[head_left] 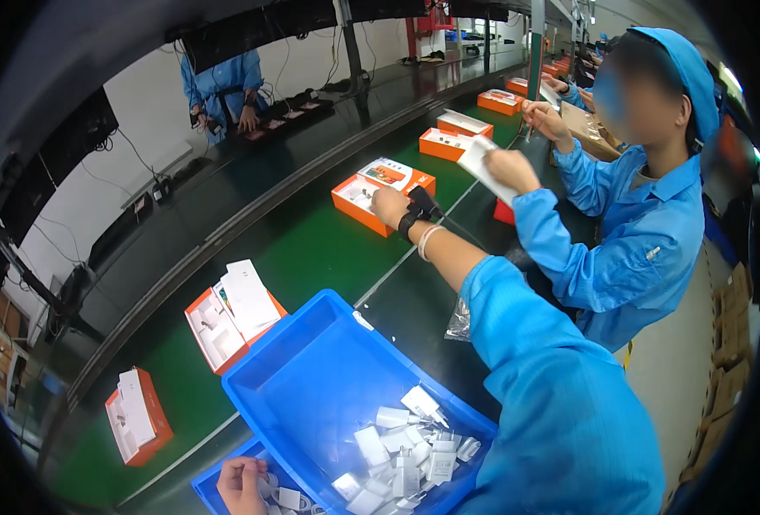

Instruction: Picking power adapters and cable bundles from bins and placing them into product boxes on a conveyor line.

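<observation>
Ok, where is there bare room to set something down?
On the green belt, between the open box beside the large blue bin and the orange box at the right hand; also that bin's upper floor. Crowded: its lower end, heaped with white chargers, and the second bin by the left hand.

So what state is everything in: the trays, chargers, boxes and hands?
Upper tray: open, part-filled
Chargers: loose, heaped at the tray's near end
Lower tray: open, partly covered by the upper tray
Box at right hand: open
Box behind upper tray: open
Leftmost box: open
Left hand: fingers curled, grip unclear
Right hand: at the open box, grip hidden
Co-worker's hand: holding a white piece
</observation>
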The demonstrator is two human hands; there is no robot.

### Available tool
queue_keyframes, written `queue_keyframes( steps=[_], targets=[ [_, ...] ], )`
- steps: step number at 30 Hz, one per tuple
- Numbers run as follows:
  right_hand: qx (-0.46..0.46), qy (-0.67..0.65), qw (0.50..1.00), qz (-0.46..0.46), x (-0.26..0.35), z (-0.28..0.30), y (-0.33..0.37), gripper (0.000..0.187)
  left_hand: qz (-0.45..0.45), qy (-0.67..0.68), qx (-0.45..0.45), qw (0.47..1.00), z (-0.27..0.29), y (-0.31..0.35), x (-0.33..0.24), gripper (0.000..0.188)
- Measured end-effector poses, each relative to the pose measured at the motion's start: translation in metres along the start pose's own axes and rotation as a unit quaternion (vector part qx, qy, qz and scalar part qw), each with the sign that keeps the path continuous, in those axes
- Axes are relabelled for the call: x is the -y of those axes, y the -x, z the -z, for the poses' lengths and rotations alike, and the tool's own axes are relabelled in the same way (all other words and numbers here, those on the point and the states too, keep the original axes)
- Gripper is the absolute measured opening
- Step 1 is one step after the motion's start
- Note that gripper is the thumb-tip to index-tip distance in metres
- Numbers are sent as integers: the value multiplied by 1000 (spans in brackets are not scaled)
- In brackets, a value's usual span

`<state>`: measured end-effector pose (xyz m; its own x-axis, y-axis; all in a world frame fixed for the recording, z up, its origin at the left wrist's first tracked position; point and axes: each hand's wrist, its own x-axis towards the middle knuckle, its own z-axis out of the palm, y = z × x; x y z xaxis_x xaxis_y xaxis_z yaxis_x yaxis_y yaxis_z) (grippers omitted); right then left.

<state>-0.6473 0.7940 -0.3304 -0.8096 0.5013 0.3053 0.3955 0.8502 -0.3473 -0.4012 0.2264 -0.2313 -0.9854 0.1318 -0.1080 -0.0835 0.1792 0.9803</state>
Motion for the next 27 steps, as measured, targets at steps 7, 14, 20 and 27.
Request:
queue_keyframes(
  steps=[7, 14, 20, 27],
  targets=[
    [-67, 14, 996, -52, -25, -25, -13, 17, 18, 18, 17, 1000, 0, 0, 1, 10],
    [99, 118, 988, 7, -34, 25, -16, 26, -50, -13, 41, 998, -2, -13, 12, 11],
    [-155, -245, 954, 73, 14, 54, -8, 24, -31, -22, 24, 999, 4, -1, 12, 10],
    [399, -287, 817, 303, 163, 195, 173, 28, -123, -155, -8, 980, 10, -6, 17, 13]
  ],
)
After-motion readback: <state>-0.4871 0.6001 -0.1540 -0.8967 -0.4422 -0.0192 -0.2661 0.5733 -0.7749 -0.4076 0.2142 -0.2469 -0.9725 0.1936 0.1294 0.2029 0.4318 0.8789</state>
